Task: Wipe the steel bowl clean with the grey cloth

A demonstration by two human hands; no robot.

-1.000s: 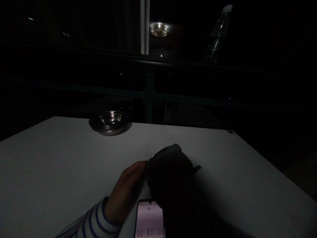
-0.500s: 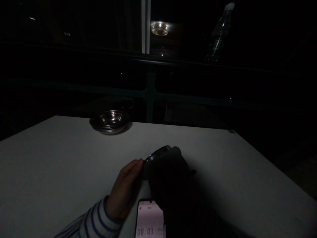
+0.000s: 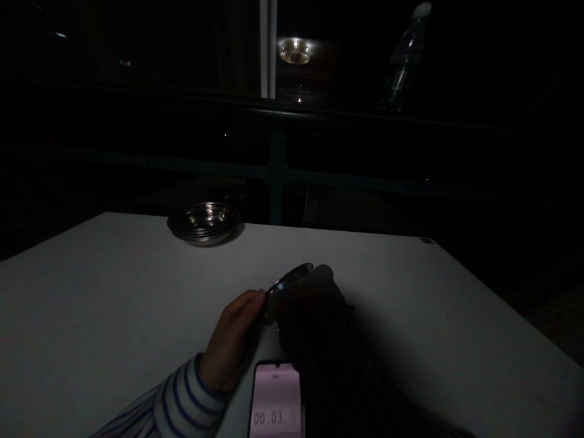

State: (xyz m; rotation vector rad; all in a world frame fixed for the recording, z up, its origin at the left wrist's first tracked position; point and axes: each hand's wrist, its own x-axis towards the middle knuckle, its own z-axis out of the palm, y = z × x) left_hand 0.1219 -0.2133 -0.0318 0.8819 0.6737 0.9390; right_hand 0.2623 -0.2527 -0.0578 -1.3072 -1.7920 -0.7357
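My left hand (image 3: pixel 233 334), in a blue-and-white striped sleeve, pinches the near-left rim of a shiny metal dish (image 3: pixel 290 280). The dish is tilted above the middle of the table. My right hand (image 3: pixel 314 322) is a dark shape over the dish's right side, its fingers lost in shadow. At its top shows a dull greyish edge, perhaps cloth (image 3: pixel 323 275); the light is too poor to be sure. Below the hands lies a phone (image 3: pixel 274 389) with a lit timer screen, its right side covered by the dark right arm.
Stacked metal dishes (image 3: pixel 203 224) stand at the back left of the white table (image 3: pixel 137 292). Behind it run a dark rail and a greenish frame (image 3: pixel 277 176). A clear bottle (image 3: pixel 404 61) with a white cap stands at upper right. A lit ceiling lamp (image 3: pixel 294 52) shows in the background.
The dish and both hands have shifted very slightly upward in view, and the right hand's dark outline has changed a little. My left hand keeps its hold on the rim.
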